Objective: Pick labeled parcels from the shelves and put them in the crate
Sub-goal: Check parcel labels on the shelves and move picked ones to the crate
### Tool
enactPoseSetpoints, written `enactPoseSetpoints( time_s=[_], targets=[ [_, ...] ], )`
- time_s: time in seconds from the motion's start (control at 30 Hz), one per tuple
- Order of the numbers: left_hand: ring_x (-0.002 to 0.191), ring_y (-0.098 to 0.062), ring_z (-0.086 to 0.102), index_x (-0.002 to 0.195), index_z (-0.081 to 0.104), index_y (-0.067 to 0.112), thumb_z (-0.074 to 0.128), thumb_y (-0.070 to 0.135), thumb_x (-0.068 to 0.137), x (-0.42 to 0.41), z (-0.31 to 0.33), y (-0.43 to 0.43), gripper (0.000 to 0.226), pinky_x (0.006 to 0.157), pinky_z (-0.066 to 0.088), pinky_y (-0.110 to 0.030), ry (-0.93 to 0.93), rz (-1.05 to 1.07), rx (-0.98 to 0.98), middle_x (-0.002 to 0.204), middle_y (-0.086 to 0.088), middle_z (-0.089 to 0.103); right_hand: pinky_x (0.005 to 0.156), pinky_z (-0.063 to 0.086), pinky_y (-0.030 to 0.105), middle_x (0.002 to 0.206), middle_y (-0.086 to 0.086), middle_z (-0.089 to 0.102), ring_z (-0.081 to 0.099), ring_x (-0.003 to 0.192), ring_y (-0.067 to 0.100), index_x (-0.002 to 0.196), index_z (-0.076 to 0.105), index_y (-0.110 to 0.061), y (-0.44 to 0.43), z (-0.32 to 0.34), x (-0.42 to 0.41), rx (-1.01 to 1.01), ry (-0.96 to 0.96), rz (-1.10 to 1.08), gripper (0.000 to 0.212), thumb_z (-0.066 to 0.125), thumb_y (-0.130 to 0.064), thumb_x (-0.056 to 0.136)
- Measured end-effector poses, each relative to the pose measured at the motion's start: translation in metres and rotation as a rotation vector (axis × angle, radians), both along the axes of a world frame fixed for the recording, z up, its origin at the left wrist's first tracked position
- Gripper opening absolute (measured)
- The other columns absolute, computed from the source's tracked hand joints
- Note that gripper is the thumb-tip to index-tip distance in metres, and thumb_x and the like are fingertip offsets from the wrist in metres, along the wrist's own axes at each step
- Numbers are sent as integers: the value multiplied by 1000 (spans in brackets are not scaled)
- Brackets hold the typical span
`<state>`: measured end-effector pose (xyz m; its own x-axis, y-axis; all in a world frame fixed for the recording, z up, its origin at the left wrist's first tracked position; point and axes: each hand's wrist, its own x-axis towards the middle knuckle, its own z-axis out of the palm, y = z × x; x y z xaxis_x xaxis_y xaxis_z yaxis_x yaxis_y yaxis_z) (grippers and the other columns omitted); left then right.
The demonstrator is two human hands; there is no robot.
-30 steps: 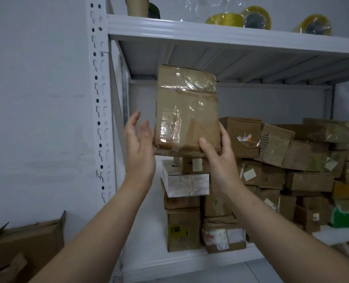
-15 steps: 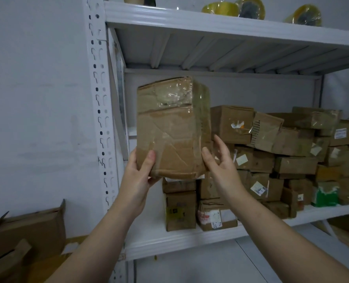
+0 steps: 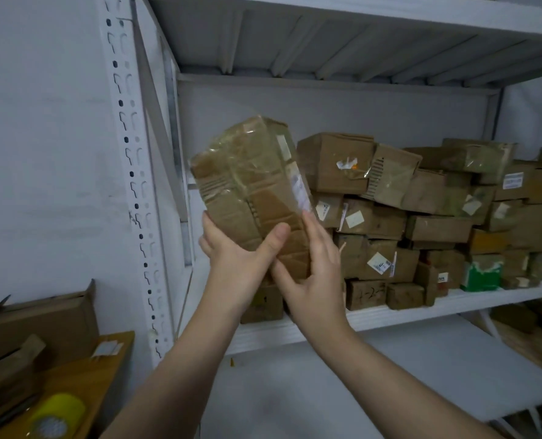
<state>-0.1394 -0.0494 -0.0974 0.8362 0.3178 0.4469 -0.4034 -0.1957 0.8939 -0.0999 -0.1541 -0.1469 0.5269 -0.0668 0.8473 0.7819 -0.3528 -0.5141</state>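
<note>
1. Wooden tabletop [image 3: 105, 353] fills the lower left corner, nearest the camera, with a yellow tape roll [image 3: 57, 413] lying on it and an open cardboard box [image 3: 41, 324] behind that.
2. Two bare forearms reach up from the bottom edge toward the middle.
3. Left hand [image 3: 241, 264] grips the lower end of a tape-wrapped cardboard parcel [image 3: 250, 191], its thumb laid across the front face and its fingers curled round the left edge.
4. Right hand [image 3: 314, 280] lies against the parcel's right side with its fingers straight and its thumb spread toward the bottom corner.
5. This parcel is held in the air in front of the shelving, tilted with its top leaning left; a white label [image 3: 298, 185] runs along its right side.
6. Beyond it, a white metal shelf [image 3: 390, 316] carries a jumbled stack of brown parcels [image 3: 421, 210], many with white stickers, and a green-and-white box [image 3: 482, 275] among them.
7. A slotted white upright [image 3: 130, 185] stands at the shelving's left end, against a pale wall.
</note>
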Motion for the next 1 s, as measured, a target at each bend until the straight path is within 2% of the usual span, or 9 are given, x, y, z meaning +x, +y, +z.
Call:
enactPoseSetpoints(
  time_s=[0.13, 0.23, 0.37, 0.43, 0.5, 0.6, 0.73, 0.9, 1.0],
  targets=[
    [140, -22, 22, 147, -19, 32, 63, 76, 33, 3, -2, 3, 147, 109, 33, -50, 76, 16, -13, 154, 4, 5, 116, 8, 54, 156, -16, 9, 0, 147, 17, 146, 9, -49, -5, -14, -12, -270, -90, 12, 79, 53, -49, 79],
    [138, -22, 29, 149, -3, 37, 70, 78, 34, 9, -6, 9, 142, 109, 33, -48, 72, -8, -14, 153, -2, 20, 114, -2, 61, 157, -21, 0, -9, 147, 15, 147, 3, -49, -16, -19, -13, -430, -72, 18, 79, 48, -51, 82],
    [108, -16, 62, 133, 34, 33, 78, 49, 56, 16, -17, 21, 89, 86, 51, -35, -56, -124, -170, 124, 4, 60, 111, 25, 52, 150, -13, 31, 27, 138, 17, 143, 36, -34, -38, -10, -6, -311, -122, 20, 56, 47, -46, 89],
    [101, -20, 66, 140, 31, 33, 74, 39, 60, 18, -25, 25, 91, 84, 54, -38, -56, -205, -247, 121, -1, 63, 112, 23, 42, 151, -9, 27, 25, 137, 13, 138, 31, -45, -50, 1, -1, -135, 44, 47, 58, 56, -49, 87],
    [100, -23, 67, 143, 28, 32, 74, 39, 57, 18, -33, 26, 98, 85, 54, -42, -74, -247, -274, 118, -3, 64, 110, 31, 36, 151, -7, 26, 30, 137, 11, 136, 23, -48, -59, 7, 1, 11, 324, 277, 71, 69, -46, 82],
    [100, -24, 67, 143, 31, 27, 72, 38, 54, 17, -42, 24, 98, 84, 53, -42, -89, -297, -301, 114, -3, 66, 84, 53, 22, 136, -5, 51, 56, 116, 7, 139, 27, -41, -69, 0, 4, 67, 543, 540, 71, 67, -38, 80],
    [97, -23, 68, 140, 35, 21, 70, 36, 57, 19, -49, 23, 92, 76, 54, -36, -78, -340, -279, 110, -4, 68, 87, 53, 28, 124, -9, 62, 61, 111, 7, 133, 38, -45, -70, -14, 4, 75, 541, 546, 69, 65, -50, 71],
    [94, -20, 68, 118, 58, 21, 58, 21, 90, 15, -49, 22, 28, 71, 54, -28, -44, -263, -213, 102, 1, 73, 81, 53, 20, 127, -9, 56, 58, 112, 4, 116, 42, -55, -70, -16, -2, 115, 489, 540, 51, 67, -43, 73],
    [93, -12, 68, 118, 62, 14, 51, 19, 95, 8, -50, 21, 25, 70, 53, -19, -97, -189, -129, 101, 4, 73, 87, 51, 21, 119, -20, 56, 57, 108, -5, 115, 42, -53, -69, -17, -4, 151, 436, 503, 48, 68, -29, 82]
  ],
)
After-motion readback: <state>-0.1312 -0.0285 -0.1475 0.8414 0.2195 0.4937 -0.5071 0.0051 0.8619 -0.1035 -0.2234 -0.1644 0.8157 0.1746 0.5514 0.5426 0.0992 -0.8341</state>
